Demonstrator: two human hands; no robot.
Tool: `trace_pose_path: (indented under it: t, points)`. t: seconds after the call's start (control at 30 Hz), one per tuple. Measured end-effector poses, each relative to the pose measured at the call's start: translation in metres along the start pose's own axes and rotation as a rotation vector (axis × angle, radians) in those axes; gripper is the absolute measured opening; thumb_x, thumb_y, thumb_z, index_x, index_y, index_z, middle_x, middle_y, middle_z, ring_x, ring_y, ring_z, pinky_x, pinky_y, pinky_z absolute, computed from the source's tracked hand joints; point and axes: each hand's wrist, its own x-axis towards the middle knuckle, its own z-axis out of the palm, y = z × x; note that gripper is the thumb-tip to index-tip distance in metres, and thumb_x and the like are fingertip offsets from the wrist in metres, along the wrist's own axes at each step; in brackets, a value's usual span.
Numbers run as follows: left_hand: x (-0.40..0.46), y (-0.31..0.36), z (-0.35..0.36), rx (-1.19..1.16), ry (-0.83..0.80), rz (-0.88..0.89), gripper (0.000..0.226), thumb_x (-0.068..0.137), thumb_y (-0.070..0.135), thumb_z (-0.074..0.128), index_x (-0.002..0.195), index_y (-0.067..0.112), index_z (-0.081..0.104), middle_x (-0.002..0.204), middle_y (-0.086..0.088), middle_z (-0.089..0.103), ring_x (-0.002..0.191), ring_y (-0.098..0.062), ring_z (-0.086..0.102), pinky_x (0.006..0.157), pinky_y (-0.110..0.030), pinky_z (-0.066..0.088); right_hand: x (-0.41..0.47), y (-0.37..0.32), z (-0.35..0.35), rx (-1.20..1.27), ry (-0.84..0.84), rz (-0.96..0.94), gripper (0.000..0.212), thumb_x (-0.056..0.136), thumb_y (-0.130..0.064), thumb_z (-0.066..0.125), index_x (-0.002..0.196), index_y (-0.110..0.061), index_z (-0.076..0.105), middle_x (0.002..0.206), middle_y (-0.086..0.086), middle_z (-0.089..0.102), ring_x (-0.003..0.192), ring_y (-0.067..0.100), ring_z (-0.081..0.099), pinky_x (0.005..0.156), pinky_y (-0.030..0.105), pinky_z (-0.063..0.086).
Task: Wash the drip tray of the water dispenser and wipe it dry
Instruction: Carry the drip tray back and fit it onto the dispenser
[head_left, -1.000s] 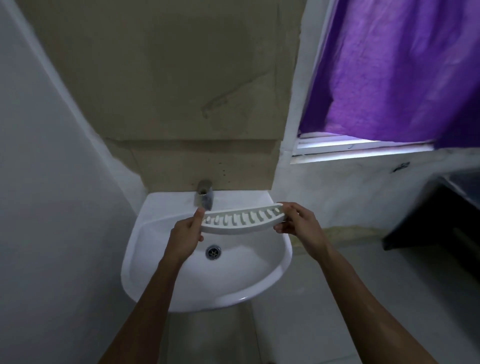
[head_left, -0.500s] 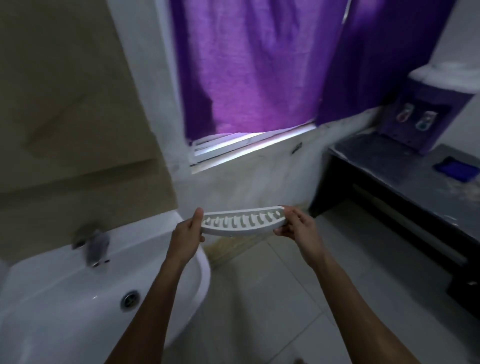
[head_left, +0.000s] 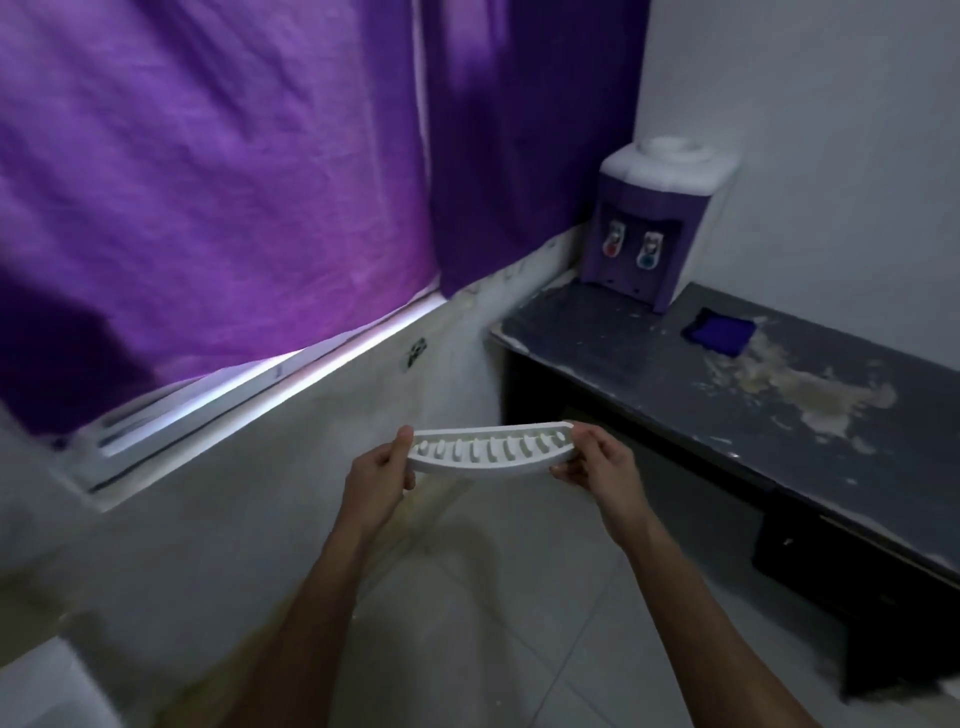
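Pinching the white tray (head_left: 491, 450) by its two ends, the left hand (head_left: 378, 480) and right hand (head_left: 597, 462) hold it in the air between them, thumbs on top and fingers curled beneath. Its long axis runs hand to hand, slotted face up, curved edge toward the person. The dispenser (head_left: 655, 218) stands well beyond the right hand on a dark bench (head_left: 675, 374).

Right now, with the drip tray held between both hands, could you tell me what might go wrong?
The drip tray is pinched only at its ends by the left hand and right hand, above bare floor tiles; a slip could drop it. If wet, it may drip there, making footing slick. The blue cloth lies on the dark bench by the water dispenser, so reaching for it leaves one hand holding the tray.
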Motion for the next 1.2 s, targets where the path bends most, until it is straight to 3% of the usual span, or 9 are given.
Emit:
trace_pose_path:
  t: [0.17, 0.33, 0.47, 0.6, 0.8, 1.0, 1.1, 1.2]
  points:
    - [0.056, 0.035, 0.061, -0.115, -0.086, -0.016, 0.028, 0.090, 0.049, 0.059, 0.084, 0.025, 0.073, 0.074, -0.004, 0.074, 0.068, -0.014, 0.070, 0.069, -0.030, 0.057, 0.056, -0.012, -0.037, -0.011, 0.114, -0.018, 0.020, 0.101, -0.019, 0.055, 0.099, -0.017, 0.074, 0.084, 0.006, 0.074, 0.060, 0.016, 0.068, 0.055, 0.020, 0.054]
    - [0.127, 0.060, 0.121, -0.198, -0.134, 0.022, 0.018, 0.092, 0.036, 0.062, 0.088, 0.022, 0.073, 0.079, -0.005, 0.073, 0.060, -0.008, 0.068, 0.063, -0.028, 0.058, 0.122, -0.023, -0.057, 0.008, 0.191, -0.020, 0.018, 0.101, -0.019, 0.054, 0.102, -0.014, 0.071, 0.090, 0.011, 0.072, 0.063, 0.016, 0.067, 0.062, 0.027, 0.059]
    - [0.198, 0.075, 0.163, -0.194, -0.193, 0.035, 0.022, 0.089, 0.041, 0.065, 0.091, 0.022, 0.075, 0.076, -0.003, 0.074, 0.064, -0.011, 0.070, 0.068, -0.030, 0.060, 0.177, -0.028, -0.068, 0.009, 0.276, -0.033, 0.020, 0.101, -0.020, 0.054, 0.109, -0.010, 0.070, 0.095, 0.011, 0.073, 0.062, 0.015, 0.067, 0.060, 0.025, 0.059]
    - [0.269, 0.092, 0.201, -0.173, -0.280, 0.020, 0.031, 0.086, 0.047, 0.066, 0.095, 0.019, 0.075, 0.066, -0.001, 0.072, 0.063, -0.012, 0.069, 0.069, -0.031, 0.060, 0.235, -0.034, -0.076, 0.055, 0.359, -0.005, 0.018, 0.100, -0.019, 0.056, 0.104, -0.012, 0.071, 0.087, 0.009, 0.074, 0.060, 0.015, 0.067, 0.058, 0.024, 0.057]
    - [0.357, 0.124, 0.257, -0.142, -0.385, 0.029, 0.027, 0.086, 0.046, 0.067, 0.086, 0.020, 0.074, 0.057, 0.000, 0.069, 0.053, -0.009, 0.064, 0.059, -0.027, 0.057, 0.313, -0.037, -0.087, 0.107, 0.488, 0.028, 0.019, 0.099, -0.018, 0.056, 0.101, -0.006, 0.071, 0.077, 0.009, 0.071, 0.053, 0.015, 0.065, 0.057, 0.028, 0.058]
    - [0.423, 0.144, 0.317, -0.096, -0.454, 0.022, 0.033, 0.079, 0.056, 0.068, 0.083, 0.024, 0.075, 0.061, 0.000, 0.072, 0.056, -0.008, 0.066, 0.058, -0.026, 0.057, 0.379, -0.040, -0.113, 0.144, 0.539, 0.076, 0.020, 0.098, -0.020, 0.057, 0.101, -0.006, 0.071, 0.082, 0.013, 0.072, 0.057, 0.018, 0.065, 0.064, 0.036, 0.059]
    - [0.451, 0.153, 0.349, -0.075, -0.472, 0.018, 0.035, 0.071, 0.065, 0.067, 0.078, 0.031, 0.075, 0.067, 0.000, 0.075, 0.059, -0.010, 0.069, 0.066, -0.031, 0.059, 0.415, -0.042, -0.129, 0.147, 0.572, 0.080, 0.021, 0.098, -0.020, 0.057, 0.103, -0.004, 0.070, 0.081, 0.012, 0.071, 0.055, 0.017, 0.065, 0.058, 0.031, 0.058]
    - [0.471, 0.160, 0.379, -0.074, -0.457, 0.021, 0.028, 0.080, 0.056, 0.067, 0.082, 0.028, 0.073, 0.064, 0.001, 0.074, 0.056, -0.007, 0.068, 0.062, -0.029, 0.058, 0.446, -0.047, -0.143, 0.135, 0.579, 0.083, 0.022, 0.098, -0.019, 0.056, 0.104, -0.003, 0.070, 0.081, 0.012, 0.071, 0.054, 0.015, 0.064, 0.056, 0.027, 0.057]
